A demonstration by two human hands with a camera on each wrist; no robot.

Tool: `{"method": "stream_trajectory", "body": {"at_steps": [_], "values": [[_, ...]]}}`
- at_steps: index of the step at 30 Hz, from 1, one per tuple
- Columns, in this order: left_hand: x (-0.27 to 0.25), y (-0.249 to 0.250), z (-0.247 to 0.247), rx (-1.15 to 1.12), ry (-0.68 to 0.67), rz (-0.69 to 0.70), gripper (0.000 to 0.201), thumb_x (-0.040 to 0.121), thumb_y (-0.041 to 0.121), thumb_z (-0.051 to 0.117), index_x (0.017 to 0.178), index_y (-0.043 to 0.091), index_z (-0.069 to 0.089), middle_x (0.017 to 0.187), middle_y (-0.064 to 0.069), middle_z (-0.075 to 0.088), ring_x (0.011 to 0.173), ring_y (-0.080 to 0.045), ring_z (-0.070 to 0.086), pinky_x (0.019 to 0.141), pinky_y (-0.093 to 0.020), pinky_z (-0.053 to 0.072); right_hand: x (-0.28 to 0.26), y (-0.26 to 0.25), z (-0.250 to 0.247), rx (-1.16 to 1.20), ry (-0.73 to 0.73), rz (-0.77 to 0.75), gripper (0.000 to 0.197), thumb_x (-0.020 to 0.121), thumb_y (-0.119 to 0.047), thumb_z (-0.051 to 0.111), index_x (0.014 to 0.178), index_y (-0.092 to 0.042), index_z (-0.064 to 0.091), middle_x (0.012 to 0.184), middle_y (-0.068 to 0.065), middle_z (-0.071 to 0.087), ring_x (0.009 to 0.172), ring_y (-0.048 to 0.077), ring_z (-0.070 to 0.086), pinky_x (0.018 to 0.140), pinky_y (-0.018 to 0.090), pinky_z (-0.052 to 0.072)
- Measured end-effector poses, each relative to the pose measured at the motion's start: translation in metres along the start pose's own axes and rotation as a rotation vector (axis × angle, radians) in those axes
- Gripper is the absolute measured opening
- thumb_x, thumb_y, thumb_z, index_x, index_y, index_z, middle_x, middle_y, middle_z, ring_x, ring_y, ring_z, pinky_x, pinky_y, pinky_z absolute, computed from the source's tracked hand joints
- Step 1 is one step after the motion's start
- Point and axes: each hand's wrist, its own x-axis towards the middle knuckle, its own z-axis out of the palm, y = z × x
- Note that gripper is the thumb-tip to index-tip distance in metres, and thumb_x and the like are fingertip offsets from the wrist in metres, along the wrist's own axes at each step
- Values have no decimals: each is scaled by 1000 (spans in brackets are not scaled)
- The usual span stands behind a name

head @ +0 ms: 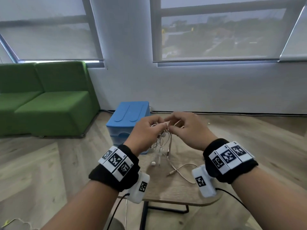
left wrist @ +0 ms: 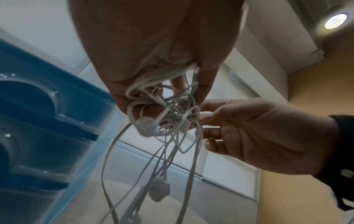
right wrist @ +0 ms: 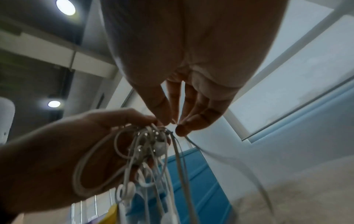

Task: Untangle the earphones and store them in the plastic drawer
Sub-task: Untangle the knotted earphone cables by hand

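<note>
A tangle of white earphones hangs above the small wooden table, bunched in my left hand, whose fingers curl round the knot. My right hand pinches a strand of the cable at the top of the knot between thumb and fingertips. Loose cable ends, an earbud and a jack plug trail down onto the table. The blue plastic drawer unit stands just behind the hands with its drawers closed.
A green sofa stands at the left against the wall. Windows with roller blinds run along the back wall. The table's front edge and black metal legs show below my wrists, with wood floor all around.
</note>
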Motion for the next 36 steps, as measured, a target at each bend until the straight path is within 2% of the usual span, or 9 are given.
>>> {"method": "stream_trajectory", "body": {"at_steps": [3, 9, 12, 16, 21, 26, 30, 34, 36], "values": [[-1, 1, -2, 30, -13, -22, 19, 97, 19, 67, 85, 4, 68, 67, 0, 63, 60, -10, 55, 57, -24, 43, 3, 4, 0, 72, 55, 14, 10, 93, -14, 71, 84, -16, 74, 69, 2, 71, 62, 20, 67, 61, 35, 55], [-5, -3, -9, 32, -31, -61, 17, 97, 19, 64, 87, 7, 72, 68, 3, 67, 59, -9, 54, 57, -20, 43, 9, 38, -25, 479, 561, 518, 12, 94, -8, 68, 83, -3, 72, 57, 6, 64, 51, 18, 58, 47, 22, 46], [-6, 0, -9, 37, -15, -52, 19, 98, 19, 64, 87, 6, 72, 73, -1, 68, 59, -1, 59, 60, -19, 46, 1, 46, -33, 240, 435, 552, 20, 88, -1, 69, 106, -8, 75, 82, 2, 70, 59, 16, 61, 52, 23, 47], [-7, 5, -2, 66, -23, -34, 17, 96, 18, 66, 82, 11, 73, 76, -12, 71, 62, -6, 59, 61, -21, 47, -12, 15, -24, 41, 108, 147, 61, 77, 3, 65, 128, -33, 66, 112, -10, 66, 64, 17, 57, 65, 28, 53], [-8, 12, 0, 92, -17, -17, 17, 94, 20, 67, 81, 10, 70, 71, -1, 69, 62, -10, 58, 63, -27, 46, -10, -17, -16, -107, -33, -39, 6, 91, -23, 72, 94, -24, 77, 73, -10, 69, 61, 3, 60, 62, 19, 48], [-14, 12, -12, 93, -14, -55, 17, 98, 20, 65, 87, 9, 72, 84, -13, 74, 65, -5, 63, 66, -23, 52, 2, 0, -36, 98, 378, 200, 19, 95, -16, 67, 78, -15, 73, 64, 1, 67, 49, 9, 60, 52, 26, 50], [-19, 9, -18, 67, 19, -77, 18, 98, 19, 64, 89, 6, 72, 74, -4, 68, 56, -1, 58, 58, -16, 46, 5, 19, -51, 433, 698, 440, 18, 97, -8, 62, 80, -11, 70, 69, 7, 64, 45, 7, 58, 46, 21, 48], [-20, 7, -21, 32, 37, -80, 18, 98, 19, 64, 87, 6, 72, 78, -8, 71, 62, -6, 62, 68, -26, 50, -3, 41, -56, 516, 788, 537, 20, 98, -10, 62, 79, -12, 68, 75, 11, 65, 47, 11, 61, 48, 25, 49], [-19, 8, -21, 34, 44, -70, 18, 98, 18, 64, 87, 6, 72, 78, -6, 71, 62, -5, 62, 66, -22, 51, -9, 44, -54, 403, 669, 590, 15, 96, -12, 64, 83, -12, 71, 80, 13, 68, 49, 11, 59, 50, 27, 47]]}}
